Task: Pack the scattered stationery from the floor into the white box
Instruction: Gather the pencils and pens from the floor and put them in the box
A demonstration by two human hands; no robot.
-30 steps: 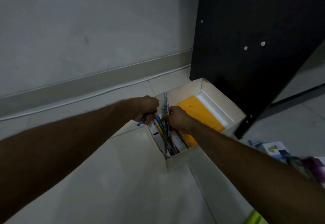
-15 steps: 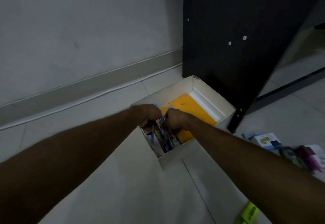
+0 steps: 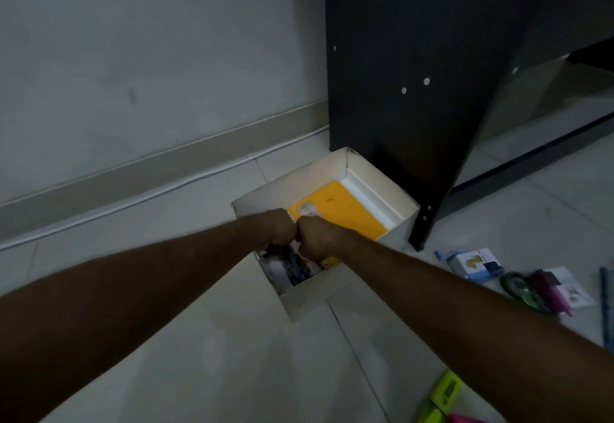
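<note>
head view: only one camera here, looking down past both forearms at the floor

box point(image 3: 375, 183): white, open top, on the floor right by a black panel point(image 3: 415, 57), long axis running from near-left to far-right

inside: yellow notebook point(image 3: 345, 213) lying flat along that same axis, and some blurry dark stuff in the near end, could be pens, too smeared to call

left hand point(image 3: 277, 231): curled into a fist over the near end of the box, knuckles touching the other hand. can't tell if anything's in it

right hand point(image 3: 317, 238): same deal, fisted and low in the near end, fingers hidden so no idea what (if anything) it's gripping

leftovers: all off to the right of the box. small white-and-blue pack point(image 3: 478, 263), green scissors point(image 3: 518, 289), purple thing point(image 3: 551, 293) on a white card, something thin and blue at the right edge, and closer to me a lime highlighter point(image 3: 442, 396) with a pink one point(image 3: 465, 418) beside it

the bit that matters: everything left sits on the right-hand side, so the right arm's the nearer one. I'd guess it swings out right for the pack or scissors next, then comes back over the box's right wall

progress: partway I reckon, still a fair few things on the floor
</note>
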